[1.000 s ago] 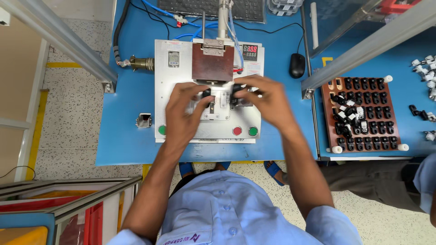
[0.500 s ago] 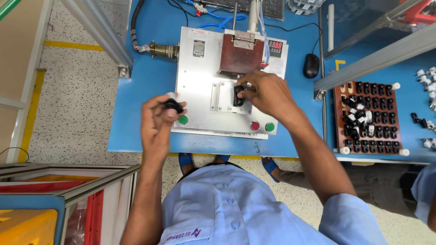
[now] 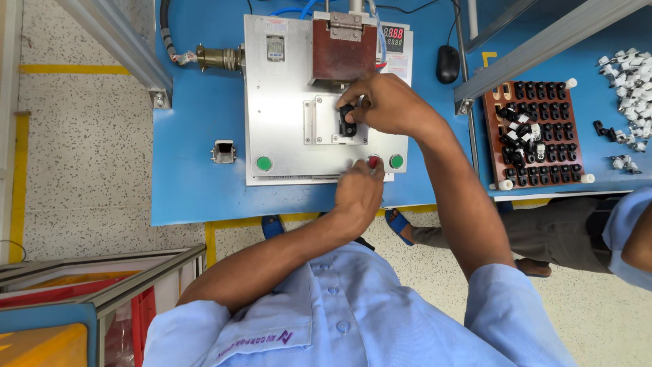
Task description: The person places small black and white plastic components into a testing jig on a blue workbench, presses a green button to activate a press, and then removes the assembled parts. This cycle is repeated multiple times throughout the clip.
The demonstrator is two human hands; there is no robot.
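A grey metal fixture plate [image 3: 285, 136] lies on the blue bench [image 3: 197, 183], with a brown press block [image 3: 343, 58] at its far side. My right hand [image 3: 387, 105] reaches over the plate's recessed nest, and its fingers grip a small black part [image 3: 348, 119] seated there. My left hand [image 3: 356, 194] hovers at the plate's near edge with curled fingers, right beside the red button [image 3: 373, 162]. The hand's back hides whatever is inside it. Green buttons [image 3: 263, 163] [image 3: 396, 161] flank the red one.
A brown tray [image 3: 499, 102] of black and white parts stands to the right, with loose white parts [image 3: 628, 68] beyond it. A black mouse [image 3: 447, 63] and a metal cable connector [image 3: 217, 58] lie on the bench. Another person [image 3: 611, 231] sits at the right. Aluminium bars [image 3: 543, 41] cross overhead.
My left hand, which held a black part out at the plate's left edge, has come back to the middle by the red button. My right hand stays at the nest on the black part.
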